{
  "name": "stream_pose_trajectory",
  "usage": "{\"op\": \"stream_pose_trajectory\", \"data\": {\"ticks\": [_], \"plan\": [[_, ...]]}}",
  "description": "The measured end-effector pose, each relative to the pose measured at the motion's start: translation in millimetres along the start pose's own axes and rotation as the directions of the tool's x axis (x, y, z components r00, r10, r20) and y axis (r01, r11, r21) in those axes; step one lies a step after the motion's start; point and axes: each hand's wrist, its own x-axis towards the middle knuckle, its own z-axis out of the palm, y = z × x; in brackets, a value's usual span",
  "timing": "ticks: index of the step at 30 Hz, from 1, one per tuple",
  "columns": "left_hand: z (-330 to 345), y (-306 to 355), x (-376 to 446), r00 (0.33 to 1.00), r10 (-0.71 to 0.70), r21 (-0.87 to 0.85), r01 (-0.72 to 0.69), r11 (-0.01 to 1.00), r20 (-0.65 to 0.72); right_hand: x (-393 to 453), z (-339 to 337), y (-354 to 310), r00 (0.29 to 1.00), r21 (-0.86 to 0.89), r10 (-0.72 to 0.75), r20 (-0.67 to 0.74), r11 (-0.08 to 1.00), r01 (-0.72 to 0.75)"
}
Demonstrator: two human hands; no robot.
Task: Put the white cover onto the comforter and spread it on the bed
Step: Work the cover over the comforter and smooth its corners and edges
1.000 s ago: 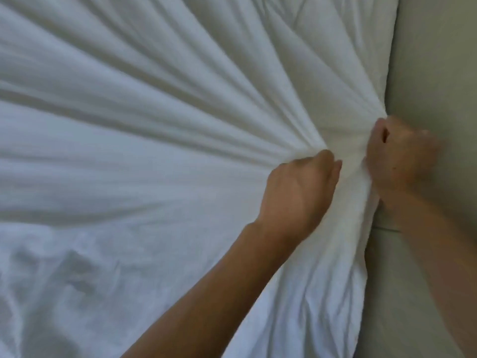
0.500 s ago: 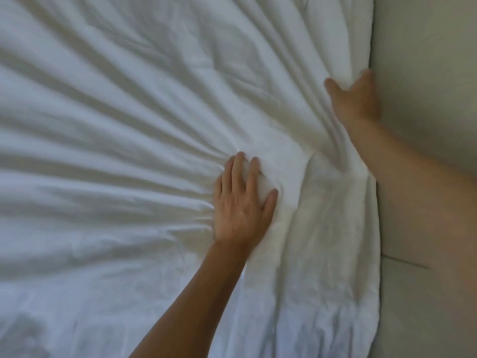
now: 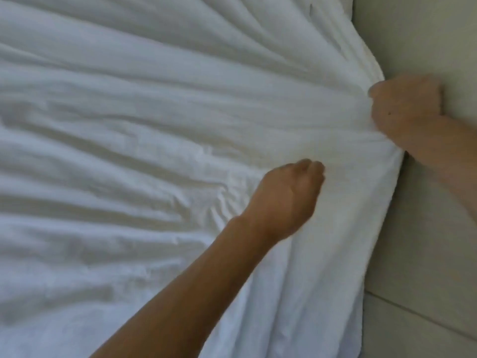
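White cover (image 3: 154,151) spread wrinkled across the bed under me, my right hand (image 3: 406,104) fisted on its bunched edge beside the beige wall (image 3: 426,34); my left hand (image 3: 289,197) curled on the fabric nearby, folds fanning out from both

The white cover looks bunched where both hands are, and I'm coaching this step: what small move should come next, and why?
Probably pull the right hand outward along the edge. Its grip gathers the white cover at the right edge, and folds fan out from there. The left hand is curled on the cloth beside it and could hold it.
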Motion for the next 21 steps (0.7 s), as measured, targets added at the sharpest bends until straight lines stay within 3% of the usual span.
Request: {"op": "stream_pose_trajectory", "data": {"ticks": [2,4,6,8,10,12,15,16,18,19,21], "plan": [[-1.2,42.4,10.9,0.992,0.128,-0.086,-0.129,0.988,-0.022,-0.2,6.7,1.5,0.988,-0.22,-0.09,0.122,0.969,0.115],[-2.3,35.3,22.0,0.981,0.146,-0.014,-0.149,0.989,-0.131,-4.5,21.5,-22.3,0.968,-0.305,-0.105,0.228,0.936,0.173],[4.2,-15.8,23.1,0.978,-0.039,0.178,0.076,0.981,-0.205,-12.8,55.8,-46.8,0.968,-0.264,-0.124,0.218,0.947,0.181],[8.7,-69.4,5.4,0.947,-0.313,0.409,0.313,0.857,-0.068,-22.1,83.6,-61.0,0.981,-0.156,-0.071,0.18,0.983,0.1],[23.2,-93.9,-17.2,0.883,-0.451,0.522,0.325,0.789,0.132,-23.3,102.9,-59.8,0.992,-0.152,-0.046,0.114,0.986,0.064],[38.2,-99.0,-15.3,0.858,-0.475,0.535,0.314,0.785,0.194,-22.3,105.9,-56.6,0.993,-0.124,0.004,0.118,0.992,0.01],[38.8,-97.7,-2.2,0.84,-0.506,0.605,0.303,0.736,0.195,-24.0,97.7,-59.6,0.981,0.119,0.089,0.172,0.987,-0.11],[37.3,-99.2,-0.3,0.839,-0.501,0.616,0.282,0.735,0.213,-27.0,85.6,-64.5,0.964,0.243,0.155,0.216,0.948,-0.207],[34.2,-99.6,-2.2,0.831,-0.497,0.613,0.262,0.746,0.25,-47.0,51.5,-86.1,0.927,0.515,0.289,0.238,0.772,-0.373],[31.7,-100.3,-3.7,0.831,-0.491,0.609,0.251,0.752,0.264,-64.1,33.2,-102.0,0.929,0.638,0.329,0.172,0.681,-0.359],[25.3,-102.2,-5.1,0.843,-0.459,0.558,0.246,0.793,0.28,-122.2,2.9,-145.3,0.934,0.818,0.347,-0.086,0.56,-0.133]]}}
